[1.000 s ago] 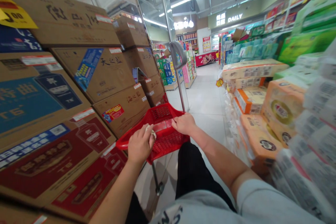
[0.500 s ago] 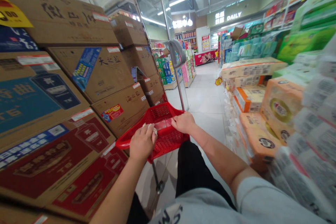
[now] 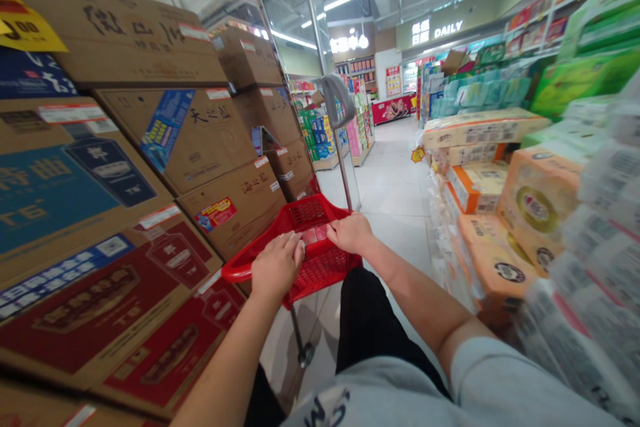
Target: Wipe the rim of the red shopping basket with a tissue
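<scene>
A red plastic shopping cart with mesh sides stands right in front of my legs. Both hands reach down to its near edge, where the push handle runs. My left hand is closed over the left part of the handle, its fingers bent over the top. A small pale scrap seems to show by its fingers, too small to name. My right hand is wrapped round the right end of the handle. Below the basket, a metal leg with a wheel reaches the floor.
Stacked cardboard cartons rise close on the left, beside the cart. Ahead stands a glass panel with a metal post and grey handle. Packs of tissue paper line the right side. A pale tiled aisle leads to further shelves.
My left hand has shifted slightly to the right on the handle, and its fingers lie differently. My right hand keeps its hold. The cart and surroundings look almost the same.
</scene>
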### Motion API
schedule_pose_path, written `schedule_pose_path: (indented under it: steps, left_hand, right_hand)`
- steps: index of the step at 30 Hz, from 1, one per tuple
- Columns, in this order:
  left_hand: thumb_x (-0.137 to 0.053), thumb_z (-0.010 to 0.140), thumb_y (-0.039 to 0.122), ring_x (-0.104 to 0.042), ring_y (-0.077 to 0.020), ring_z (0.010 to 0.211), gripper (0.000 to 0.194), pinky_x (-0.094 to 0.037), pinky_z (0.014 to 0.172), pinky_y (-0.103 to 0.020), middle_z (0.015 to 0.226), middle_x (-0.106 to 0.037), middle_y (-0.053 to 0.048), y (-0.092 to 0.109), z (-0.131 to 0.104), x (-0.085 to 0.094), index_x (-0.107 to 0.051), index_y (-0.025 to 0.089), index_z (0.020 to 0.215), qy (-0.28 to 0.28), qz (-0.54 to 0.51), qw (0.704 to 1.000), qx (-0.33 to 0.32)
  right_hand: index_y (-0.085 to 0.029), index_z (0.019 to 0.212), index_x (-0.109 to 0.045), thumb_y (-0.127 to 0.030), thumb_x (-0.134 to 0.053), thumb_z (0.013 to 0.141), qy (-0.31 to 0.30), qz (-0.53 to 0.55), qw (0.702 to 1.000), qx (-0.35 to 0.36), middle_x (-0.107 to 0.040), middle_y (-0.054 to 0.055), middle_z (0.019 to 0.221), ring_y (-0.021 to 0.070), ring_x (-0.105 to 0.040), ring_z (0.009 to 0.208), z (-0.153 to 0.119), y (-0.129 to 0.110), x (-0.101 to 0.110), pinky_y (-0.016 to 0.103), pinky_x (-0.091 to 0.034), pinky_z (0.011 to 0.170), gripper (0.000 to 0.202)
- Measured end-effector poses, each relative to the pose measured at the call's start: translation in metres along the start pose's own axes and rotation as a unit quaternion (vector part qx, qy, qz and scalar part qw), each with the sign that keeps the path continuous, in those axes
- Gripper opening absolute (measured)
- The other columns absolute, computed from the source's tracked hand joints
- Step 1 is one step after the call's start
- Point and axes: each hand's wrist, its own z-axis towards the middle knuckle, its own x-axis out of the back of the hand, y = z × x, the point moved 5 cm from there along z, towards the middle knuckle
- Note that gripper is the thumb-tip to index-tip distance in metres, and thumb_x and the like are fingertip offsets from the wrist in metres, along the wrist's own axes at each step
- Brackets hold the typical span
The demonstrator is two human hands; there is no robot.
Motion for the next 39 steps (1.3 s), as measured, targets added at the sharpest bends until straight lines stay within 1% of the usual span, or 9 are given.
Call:
schedule_pose_path:
  steps: [7, 16, 22, 25, 28, 30, 35, 37, 39]
  left_hand:
    - [-0.024, 0.091, 0.049, -0.062, -0.0273, 0.098, 0.05, -0.046, 0.082, -0.038, 0.119, -0.061, -0.009, -0.022, 0.025, -0.005, -0.052, 0.026, 0.126, -0.19, 0.012, 0.977, 0.095]
    - [-0.015, 0.094, 0.033, -0.063, -0.0183, 0.084, 0.049, -0.044, 0.07, -0.026, 0.094, -0.068, -0.009, -0.074, 0.033, -0.039, -0.062, 0.018, 0.097, -0.3, -0.062, 0.947, 0.096]
    - [-0.03, 0.09, 0.035, -0.062, -0.0252, 0.091, 0.037, -0.043, 0.076, -0.032, 0.105, -0.066, -0.012, -0.072, 0.013, -0.026, -0.056, 0.02, 0.114, -0.261, -0.018, 0.957, 0.121]
    - [-0.021, 0.093, 0.038, -0.061, -0.0251, 0.094, 0.046, -0.044, 0.079, -0.034, 0.108, -0.065, -0.01, -0.062, -0.01, -0.014, -0.049, 0.023, 0.127, -0.12, -0.002, 0.983, 0.139]
    - [-0.025, 0.09, 0.034, -0.056, -0.0245, 0.106, 0.047, -0.039, 0.091, -0.034, 0.117, -0.061, -0.01, -0.05, -0.03, -0.007, -0.048, 0.02, 0.129, 0.005, -0.007, 0.999, 0.053]
    - [-0.027, 0.09, 0.035, -0.057, -0.0255, 0.103, 0.046, -0.04, 0.09, -0.036, 0.111, -0.063, -0.011, -0.055, -0.029, -0.007, -0.053, 0.019, 0.124, -0.001, 0.002, 0.997, 0.074]
    - [-0.018, 0.092, 0.043, -0.064, -0.0278, 0.076, 0.053, -0.044, 0.064, -0.035, 0.083, -0.068, -0.013, -0.076, -0.005, -0.008, -0.064, 0.02, 0.099, -0.192, 0.018, 0.954, 0.23]
    - [-0.015, 0.093, 0.041, -0.063, -0.0273, 0.076, 0.054, -0.044, 0.065, -0.035, 0.084, -0.068, -0.014, -0.073, -0.003, -0.006, -0.063, 0.019, 0.101, -0.182, 0.03, 0.958, 0.218]
    - [-0.015, 0.093, 0.037, -0.062, -0.0266, 0.084, 0.052, -0.044, 0.073, -0.036, 0.092, -0.067, -0.014, -0.067, -0.012, -0.003, -0.059, 0.018, 0.112, -0.093, 0.04, 0.977, 0.187]
  right_hand:
    - [-0.019, 0.085, -0.071, -0.038, -0.026, 0.093, 0.002, -0.002, 1.0, 0.003, -0.071, 0.007, 0.077, 0.0205, -0.065, 0.073, 0.0, -0.004, 0.0, 0.033, -0.037, 0.07, 0.05]
    - [-0.018, 0.085, -0.072, -0.038, -0.028, 0.093, -0.004, -0.002, 1.0, 0.002, -0.072, 0.008, 0.078, 0.0194, -0.065, 0.073, -0.003, -0.004, 0.0, 0.032, -0.037, 0.073, 0.049]
    - [-0.018, 0.087, -0.071, -0.038, -0.027, 0.093, -0.007, -0.002, 1.0, 0.001, -0.072, 0.007, 0.079, 0.0196, -0.065, 0.073, -0.003, -0.005, 0.0, 0.033, -0.036, 0.072, 0.049]
    - [-0.018, 0.086, -0.071, -0.037, -0.027, 0.093, -0.006, -0.001, 1.0, -0.002, -0.072, 0.008, 0.078, 0.0196, -0.065, 0.073, -0.002, -0.005, 0.0, 0.033, -0.036, 0.073, 0.048]
    - [-0.018, 0.086, -0.071, -0.037, -0.029, 0.093, -0.007, 0.001, 1.0, -0.003, -0.072, 0.008, 0.078, 0.0196, -0.065, 0.074, -0.002, -0.005, 0.001, 0.033, -0.036, 0.073, 0.047]
    - [-0.018, 0.085, -0.071, -0.038, -0.029, 0.093, -0.007, 0.003, 1.0, -0.004, -0.072, 0.008, 0.078, 0.0197, -0.065, 0.074, -0.002, -0.007, 0.002, 0.033, -0.036, 0.074, 0.047]
    - [-0.018, 0.084, -0.071, -0.038, -0.029, 0.093, -0.005, 0.005, 1.0, -0.007, -0.072, 0.008, 0.077, 0.0199, -0.065, 0.073, -0.001, -0.013, 0.002, 0.033, -0.037, 0.074, 0.048]
    - [-0.018, 0.083, -0.071, -0.038, -0.029, 0.093, -0.003, 0.006, 1.0, -0.006, -0.071, 0.008, 0.077, 0.0199, -0.065, 0.072, -0.001, -0.014, 0.002, 0.033, -0.037, 0.074, 0.048]
    - [-0.018, 0.084, -0.071, -0.038, -0.028, 0.093, -0.001, 0.006, 1.0, -0.002, -0.072, 0.008, 0.077, 0.0201, -0.065, 0.071, -0.001, -0.014, 0.002, 0.034, -0.037, 0.074, 0.048]
